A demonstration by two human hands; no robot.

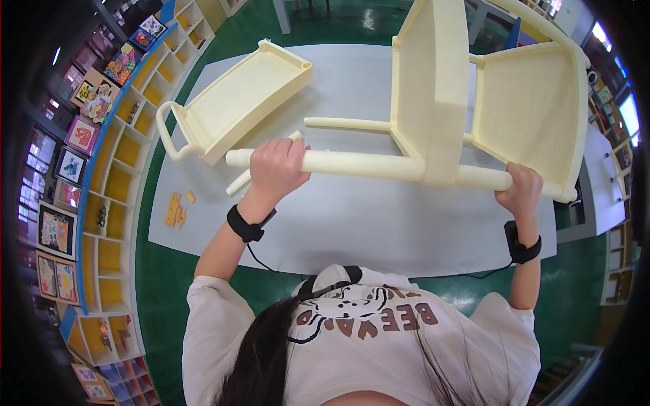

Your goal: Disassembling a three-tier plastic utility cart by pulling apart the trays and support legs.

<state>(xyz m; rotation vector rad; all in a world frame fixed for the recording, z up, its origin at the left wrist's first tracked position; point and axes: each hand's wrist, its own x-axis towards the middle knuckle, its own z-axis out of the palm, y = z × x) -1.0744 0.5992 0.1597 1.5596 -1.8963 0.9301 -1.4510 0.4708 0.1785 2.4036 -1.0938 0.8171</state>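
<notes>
My left hand [274, 168] is closed around the left end of a long cream round bar [359, 164]. My right hand [520, 191] grips the same bar at its right end. The bar belongs to a cream plastic chair frame [433, 81] held up over a grey mat [352, 216]. A wide flat panel [531, 108] of the frame stands to the right. A separate cream tray-like chair part [233, 101] with a curved handle lies on the mat to the left, apart from both hands. A thin cream rod [345, 124] sticks out of the frame behind the bar.
Small tan wooden pieces [177, 208] lie near the mat's left edge. Yellow and blue shelving [122, 155] with colourful pictures runs along the left. The floor [152, 271] is green. Black bands sit on both wrists, with a cable hanging from the left one.
</notes>
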